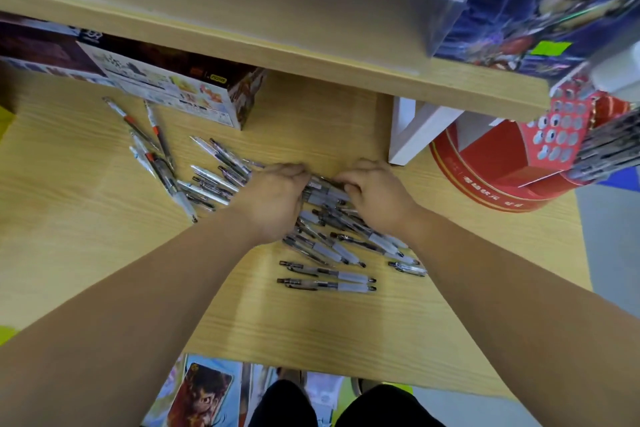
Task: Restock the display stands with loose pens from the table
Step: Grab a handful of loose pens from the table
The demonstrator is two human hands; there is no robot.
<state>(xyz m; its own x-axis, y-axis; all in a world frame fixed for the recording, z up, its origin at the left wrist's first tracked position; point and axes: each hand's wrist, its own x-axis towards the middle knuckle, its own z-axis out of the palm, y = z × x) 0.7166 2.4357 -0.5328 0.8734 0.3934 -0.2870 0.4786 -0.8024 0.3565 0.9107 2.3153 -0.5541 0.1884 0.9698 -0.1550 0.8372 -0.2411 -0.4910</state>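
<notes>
Head view: the left hand (277,199) and right hand (375,194) are meeting mid-surface, with the fingers of both curling round a bundle of pens (325,191) lying crosswise between them. More loose pens (329,250) are sitting just near of the hands, and a second scatter (211,180) is lying to the left. The red display stand (512,170) is sitting at the right (some pens are already in it). What's worrying me: the bundle is looking uneven, so lifting it could be letting a few slide out the ends. Any pen rolling on this wood surface (311,322) could be heading off the near edge.
</notes>
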